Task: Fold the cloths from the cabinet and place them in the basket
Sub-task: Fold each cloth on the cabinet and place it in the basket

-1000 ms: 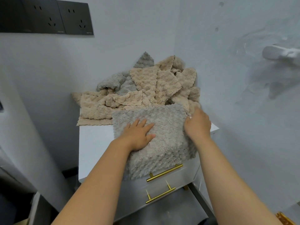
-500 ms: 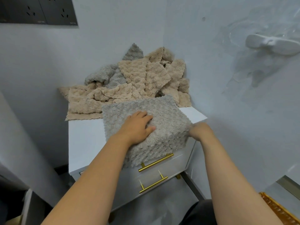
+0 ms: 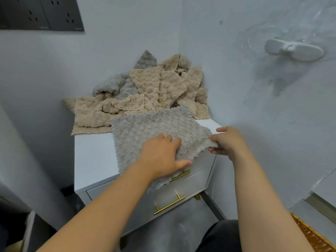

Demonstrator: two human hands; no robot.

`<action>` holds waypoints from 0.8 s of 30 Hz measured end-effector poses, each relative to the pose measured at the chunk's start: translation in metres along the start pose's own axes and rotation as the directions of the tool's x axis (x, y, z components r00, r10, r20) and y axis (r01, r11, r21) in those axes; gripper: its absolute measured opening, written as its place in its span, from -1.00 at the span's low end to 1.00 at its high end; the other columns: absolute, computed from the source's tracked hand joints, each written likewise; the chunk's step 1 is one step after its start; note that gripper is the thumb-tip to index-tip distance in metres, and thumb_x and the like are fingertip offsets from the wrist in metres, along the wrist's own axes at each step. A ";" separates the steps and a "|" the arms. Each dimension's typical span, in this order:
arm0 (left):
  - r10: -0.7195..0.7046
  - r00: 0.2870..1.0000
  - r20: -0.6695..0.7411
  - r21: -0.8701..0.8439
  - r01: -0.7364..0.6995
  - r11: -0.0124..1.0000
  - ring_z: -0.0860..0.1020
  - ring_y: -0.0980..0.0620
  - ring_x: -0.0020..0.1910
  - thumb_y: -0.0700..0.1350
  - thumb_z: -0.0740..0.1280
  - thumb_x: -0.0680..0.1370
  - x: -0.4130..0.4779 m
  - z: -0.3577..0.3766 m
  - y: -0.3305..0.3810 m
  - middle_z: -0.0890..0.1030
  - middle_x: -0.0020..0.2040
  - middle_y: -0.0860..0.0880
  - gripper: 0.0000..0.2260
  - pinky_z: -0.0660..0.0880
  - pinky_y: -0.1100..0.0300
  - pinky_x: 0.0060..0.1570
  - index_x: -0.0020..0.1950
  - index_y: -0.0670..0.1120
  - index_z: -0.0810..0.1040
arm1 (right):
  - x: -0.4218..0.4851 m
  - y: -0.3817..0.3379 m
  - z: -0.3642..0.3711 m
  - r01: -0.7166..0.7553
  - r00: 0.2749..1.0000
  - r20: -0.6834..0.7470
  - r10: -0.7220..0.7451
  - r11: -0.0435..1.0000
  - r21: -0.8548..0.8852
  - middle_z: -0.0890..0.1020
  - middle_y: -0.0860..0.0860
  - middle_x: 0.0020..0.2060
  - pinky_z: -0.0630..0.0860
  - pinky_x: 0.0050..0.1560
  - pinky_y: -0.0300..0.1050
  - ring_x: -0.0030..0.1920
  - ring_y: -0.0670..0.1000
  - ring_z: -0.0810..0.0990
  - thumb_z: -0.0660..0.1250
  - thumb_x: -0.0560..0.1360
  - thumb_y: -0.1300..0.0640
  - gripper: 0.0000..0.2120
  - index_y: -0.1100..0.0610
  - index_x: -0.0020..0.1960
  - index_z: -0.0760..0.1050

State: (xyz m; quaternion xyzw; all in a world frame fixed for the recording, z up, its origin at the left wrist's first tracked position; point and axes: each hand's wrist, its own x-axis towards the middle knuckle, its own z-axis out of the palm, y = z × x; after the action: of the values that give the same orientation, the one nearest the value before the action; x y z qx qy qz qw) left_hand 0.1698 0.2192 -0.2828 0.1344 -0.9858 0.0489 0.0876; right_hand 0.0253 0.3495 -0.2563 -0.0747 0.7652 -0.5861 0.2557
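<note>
A fluffy grey cloth [image 3: 145, 128] lies on the white cabinet top [image 3: 92, 157], its near part hanging over the front edge. My left hand [image 3: 161, 157] lies on its near half, fingers spread on top and the thumb at the hanging edge. My right hand [image 3: 227, 140] pinches the cloth's right corner and holds it lifted just off the cabinet's right edge. Behind it, a heap of beige and grey cloths [image 3: 149, 93] is piled in the corner against the walls. A sliver of the woven basket [image 3: 312, 235] shows at the bottom right.
The cabinet has two drawers with gold handles [image 3: 169, 204]. Walls close in behind and to the right, with a white wall fitting [image 3: 294, 50] on the right wall and dark sockets [image 3: 40, 13] at the upper left. A grey ledge [image 3: 323, 197] runs along the lower right.
My right hand has slid from the cloth's far right edge down to its right corner and lifted it. My left hand has shifted toward the near edge. The camera has turned slightly.
</note>
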 end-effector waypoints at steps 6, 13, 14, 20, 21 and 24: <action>-0.088 0.996 0.027 0.091 0.085 0.992 0.27 -0.16 0.39 0.54 0.02 0.35 -0.009 0.018 0.009 0.26 0.46 -0.09 -0.03 0.29 -0.16 0.29 0.55 -0.04 -0.08 | -0.011 -0.007 0.002 0.163 0.987 -0.013 -0.163 0.977 0.137 0.49 0.10 -0.32 0.59 -0.45 -0.20 -0.49 0.02 0.46 0.19 0.55 0.40 -0.80 0.24 -0.09 0.58; -0.181 0.983 0.034 -0.013 0.181 0.983 -0.04 -0.13 0.54 0.38 0.12 0.46 -0.013 0.022 0.030 0.06 0.55 -0.06 -0.17 -0.03 -0.30 0.40 0.55 -0.08 0.00 | -0.008 -0.010 0.006 0.219 0.974 0.013 -0.227 0.953 0.210 0.58 0.19 -0.20 0.60 -0.35 -0.24 -0.31 0.04 0.59 0.12 0.46 0.57 -0.69 0.33 0.05 0.51; -0.164 0.986 -0.020 -0.037 0.163 0.986 0.06 -0.13 0.51 0.26 0.20 0.48 -0.013 0.022 0.031 0.19 0.51 -0.07 -0.31 0.03 -0.29 0.38 0.49 -0.08 0.16 | -0.006 -0.009 0.005 0.241 0.969 0.004 -0.247 0.951 0.195 0.58 0.20 -0.21 0.60 -0.35 -0.26 -0.36 0.02 0.61 0.16 0.44 0.57 -0.70 0.32 0.04 0.52; -0.155 0.926 -0.343 -0.329 0.036 0.944 0.46 -0.10 -0.12 -0.22 0.38 0.37 -0.005 0.016 0.028 0.51 -0.19 -0.05 -0.98 0.38 0.08 -0.23 -0.23 -0.15 0.57 | 0.005 0.003 0.002 0.388 0.908 -0.121 -0.401 0.914 -0.115 0.56 0.10 -0.38 0.46 -0.35 -0.22 -0.39 -0.02 0.50 0.40 0.39 0.42 -0.88 0.29 -0.10 0.62; -0.183 0.930 -0.320 -0.389 0.048 0.920 0.42 -0.06 -0.09 -0.21 0.34 0.44 -0.004 0.011 0.028 0.47 -0.17 -0.03 -0.97 0.35 0.11 -0.19 -0.19 -0.15 0.57 | 0.007 0.004 0.002 0.411 0.882 -0.134 -0.452 0.876 -0.252 0.56 0.11 -0.36 0.37 -0.34 -0.21 -0.33 0.01 0.48 0.43 0.37 0.36 -0.93 0.25 -0.16 0.63; -0.250 0.953 -0.173 -0.541 0.120 0.832 0.40 0.01 -0.21 -0.14 0.25 0.56 0.002 -0.002 0.020 0.38 -0.30 0.05 -0.79 0.22 0.16 -0.32 -0.28 -0.08 0.42 | 0.009 0.006 0.004 0.389 0.837 -0.125 -0.532 0.741 -0.547 0.58 0.16 -0.16 0.37 -0.28 -0.19 -0.07 0.13 0.51 0.40 0.34 0.33 -0.86 0.15 -0.16 0.65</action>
State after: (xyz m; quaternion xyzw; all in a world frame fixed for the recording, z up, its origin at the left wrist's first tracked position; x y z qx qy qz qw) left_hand 0.1626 0.2384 -0.2817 0.1940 -0.9261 -0.2150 0.2420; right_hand 0.0206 0.3446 -0.2654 -0.2454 0.8746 -0.4166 -0.0355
